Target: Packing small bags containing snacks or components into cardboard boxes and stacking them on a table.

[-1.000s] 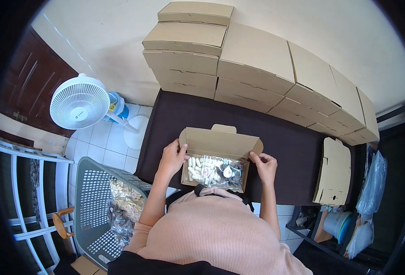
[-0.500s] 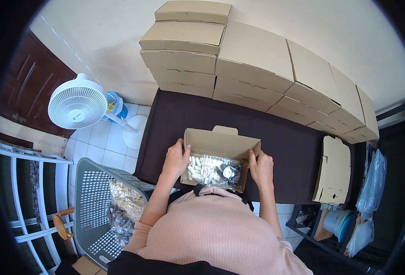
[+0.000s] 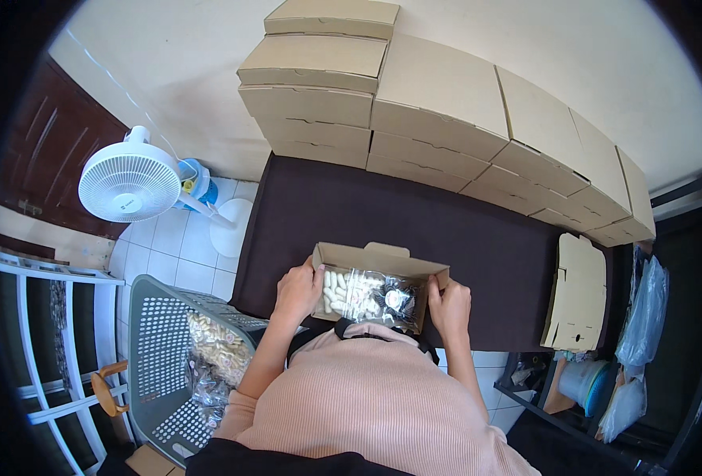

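Forearms [image 3: 265, 361] converge; left hand [image 3: 298, 293] and right hand [image 3: 450, 308] flank an open cardboard box [image 3: 344, 256], fingers [image 3: 319, 275] of both gripping its side walls. Bagged white pieces [image 3: 336, 293] and dark pieces [image 3: 410, 302] lie inside, between the fingers. Glare blurs these; fingertips beyond the walls are hidden; the pink top [image 3: 359, 393] obscures the box's near edge.

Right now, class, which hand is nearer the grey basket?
Left. The left hand, right of the grey basket, holds the open box; the right hand, on the box's opposite side, is farther away.
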Available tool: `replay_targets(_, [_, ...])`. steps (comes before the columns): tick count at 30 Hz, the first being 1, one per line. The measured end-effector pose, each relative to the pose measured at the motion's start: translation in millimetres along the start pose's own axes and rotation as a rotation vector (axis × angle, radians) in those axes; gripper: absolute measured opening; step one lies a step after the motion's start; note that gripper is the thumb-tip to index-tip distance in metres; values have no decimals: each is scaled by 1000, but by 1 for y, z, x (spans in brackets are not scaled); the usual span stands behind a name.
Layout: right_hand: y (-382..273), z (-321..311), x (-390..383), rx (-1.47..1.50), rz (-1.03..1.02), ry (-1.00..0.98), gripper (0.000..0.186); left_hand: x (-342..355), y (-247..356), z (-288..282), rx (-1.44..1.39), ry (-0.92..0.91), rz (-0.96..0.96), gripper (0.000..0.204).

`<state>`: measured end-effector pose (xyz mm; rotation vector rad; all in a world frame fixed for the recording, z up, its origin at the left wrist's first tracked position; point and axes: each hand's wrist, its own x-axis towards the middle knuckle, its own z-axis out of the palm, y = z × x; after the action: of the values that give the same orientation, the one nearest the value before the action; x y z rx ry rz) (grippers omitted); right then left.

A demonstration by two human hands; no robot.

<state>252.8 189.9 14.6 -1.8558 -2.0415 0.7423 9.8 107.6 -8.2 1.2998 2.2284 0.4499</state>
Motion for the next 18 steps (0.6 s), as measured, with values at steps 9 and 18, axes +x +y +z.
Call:
replay_targets(9, [15,30,-10,100,-99,14,19,2,-5,3,-10,-19,-14,32])
replay_targets(18, [48,52,-19,120,-264,78,36,-16,-16,3,-259,-51,103,61])
